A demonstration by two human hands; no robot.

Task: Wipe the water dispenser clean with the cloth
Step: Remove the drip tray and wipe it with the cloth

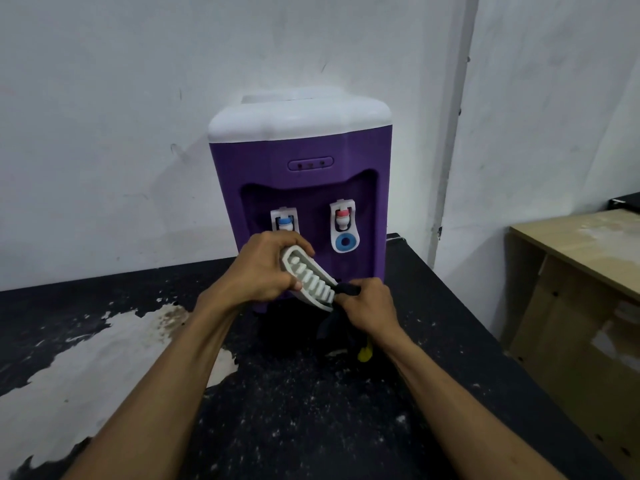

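Left hand (263, 268) grips a white slatted tray (311, 284); right hand (367, 306) pinches seemingly dark cloth (329, 327) before purple, white-topped dispenser (301, 161).

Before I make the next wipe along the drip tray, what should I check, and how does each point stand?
1. Tray grip: ok. The left hand holds the drip tray by its upper end, fingers curled round it.
2. Cloth grip: ok. The right hand pinches the cloth.
3. Cloth contact: ok. It meets the tray's lower end.
4. Tray position: ok. It is held tilted in front of the water dispenser, slats facing the camera.
5. Tray slats clean: cannot tell at this sharpness.
6. Taps dry: cannot tell. The red tap shows no obvious drip, and the blue tap is partly behind the left hand.
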